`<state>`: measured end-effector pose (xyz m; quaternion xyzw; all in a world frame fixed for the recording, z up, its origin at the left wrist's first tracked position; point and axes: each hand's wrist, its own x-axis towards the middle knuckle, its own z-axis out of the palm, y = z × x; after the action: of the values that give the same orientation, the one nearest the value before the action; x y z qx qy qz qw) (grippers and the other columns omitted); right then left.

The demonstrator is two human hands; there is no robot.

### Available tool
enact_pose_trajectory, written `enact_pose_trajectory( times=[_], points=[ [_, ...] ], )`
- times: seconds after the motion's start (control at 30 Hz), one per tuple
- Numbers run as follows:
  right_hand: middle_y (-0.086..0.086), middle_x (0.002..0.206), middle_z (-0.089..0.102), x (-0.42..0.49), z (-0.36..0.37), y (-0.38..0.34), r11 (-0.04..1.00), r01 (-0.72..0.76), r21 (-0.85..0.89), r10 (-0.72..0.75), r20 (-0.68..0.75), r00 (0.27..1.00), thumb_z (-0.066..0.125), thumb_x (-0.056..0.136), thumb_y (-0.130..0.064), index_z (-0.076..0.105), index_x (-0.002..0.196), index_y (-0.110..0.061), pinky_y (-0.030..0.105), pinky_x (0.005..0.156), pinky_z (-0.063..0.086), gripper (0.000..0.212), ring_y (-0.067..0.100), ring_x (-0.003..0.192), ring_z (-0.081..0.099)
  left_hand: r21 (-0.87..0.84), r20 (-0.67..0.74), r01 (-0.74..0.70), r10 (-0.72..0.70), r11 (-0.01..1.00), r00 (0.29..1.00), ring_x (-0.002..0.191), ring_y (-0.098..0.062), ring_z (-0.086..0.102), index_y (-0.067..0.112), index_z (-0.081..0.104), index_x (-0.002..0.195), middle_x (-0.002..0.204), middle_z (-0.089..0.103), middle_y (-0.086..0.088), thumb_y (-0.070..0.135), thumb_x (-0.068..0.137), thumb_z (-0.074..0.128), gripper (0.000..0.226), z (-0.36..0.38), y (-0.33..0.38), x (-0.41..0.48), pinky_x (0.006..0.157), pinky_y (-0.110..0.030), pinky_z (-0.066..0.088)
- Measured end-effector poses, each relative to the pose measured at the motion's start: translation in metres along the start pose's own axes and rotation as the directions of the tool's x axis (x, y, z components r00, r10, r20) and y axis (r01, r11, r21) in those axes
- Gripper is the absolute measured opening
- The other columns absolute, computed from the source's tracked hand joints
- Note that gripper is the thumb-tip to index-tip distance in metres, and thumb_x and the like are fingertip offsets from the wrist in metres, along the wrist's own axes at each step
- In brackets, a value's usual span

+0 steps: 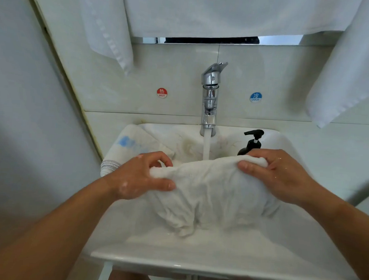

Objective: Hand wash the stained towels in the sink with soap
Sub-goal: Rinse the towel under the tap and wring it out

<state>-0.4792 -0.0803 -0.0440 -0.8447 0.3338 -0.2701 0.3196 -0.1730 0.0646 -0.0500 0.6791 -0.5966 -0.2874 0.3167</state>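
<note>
A wet white towel hangs stretched between my hands over the white sink. My left hand pinches its upper left edge, and there is foam on that hand. My right hand grips its upper right edge. Water runs from the chrome tap in a stream just behind the towel's top edge. A second towel with a blue stain lies over the sink's back left rim. The black soap pump bottle stands at the sink's back right, partly hidden behind the towel and my right hand.
Clean white towels hang above on the left and on the right. Hot and cold stickers flank the tap on the tiled wall. A wall corner runs close along the sink's left side.
</note>
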Motion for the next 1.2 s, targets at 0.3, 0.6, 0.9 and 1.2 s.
enact_pose_trajectory(
  times=[0.3, 0.6, 0.9, 1.2],
  points=[
    [0.003, 0.079, 0.072, -0.016, -0.008, 0.002, 0.973, -0.229, -0.037, 0.230, 0.294, 0.928, 0.054, 0.084, -0.065, 0.073, 0.083, -0.017, 0.023, 0.066, 0.049, 0.051, 0.010, 0.068, 0.068, 0.287, 0.170, -0.116, 0.069, 0.951, 0.983, 0.066, -0.005, 0.061, 0.026, 0.067, 0.074, 0.071, 0.066, 0.014, 0.081, 0.069, 0.060, 0.056, -0.018, -0.008, -0.013, 0.063, -0.023, 0.048],
    [-0.011, 0.141, 0.044, -0.035, 0.036, 0.031, 0.772, 0.039, -0.635, 0.362, 0.489, 0.793, 0.047, 0.097, -0.059, 0.040, 0.140, -0.045, 0.036, 0.110, 0.040, 0.046, 0.016, 0.138, 0.041, 0.722, 0.343, -0.116, -0.208, 0.682, 0.916, 0.127, -0.014, 0.042, 0.035, 0.043, 0.139, 0.141, 0.045, 0.008, 0.068, 0.098, 0.036, 0.054, 0.037, -0.016, -0.025, 0.108, -0.030, 0.034],
    [0.000, 0.139, 0.039, -0.035, 0.088, 0.004, 0.807, 0.324, -0.494, 0.151, 0.702, 0.696, 0.029, 0.083, -0.090, -0.006, 0.154, -0.048, 0.046, 0.106, 0.036, 0.090, 0.022, 0.121, 0.044, 0.677, 0.526, -0.320, -0.133, 0.663, 0.840, 0.118, -0.026, 0.048, 0.043, -0.002, 0.153, 0.127, 0.040, -0.002, 0.085, 0.087, 0.023, 0.083, 0.086, -0.004, -0.017, 0.101, -0.046, 0.043],
    [0.005, 0.106, 0.064, -0.018, 0.101, 0.023, 0.812, 0.317, -0.491, 0.104, 0.655, 0.748, 0.023, 0.083, -0.089, 0.034, 0.135, -0.024, 0.044, 0.089, 0.052, 0.085, 0.026, 0.094, 0.062, 0.699, 0.459, -0.303, -0.081, 0.647, 0.885, 0.102, -0.029, 0.062, 0.024, 0.042, 0.133, 0.119, 0.062, -0.008, 0.083, 0.091, 0.022, 0.075, 0.095, -0.019, 0.009, 0.091, -0.041, 0.051]
  ],
)
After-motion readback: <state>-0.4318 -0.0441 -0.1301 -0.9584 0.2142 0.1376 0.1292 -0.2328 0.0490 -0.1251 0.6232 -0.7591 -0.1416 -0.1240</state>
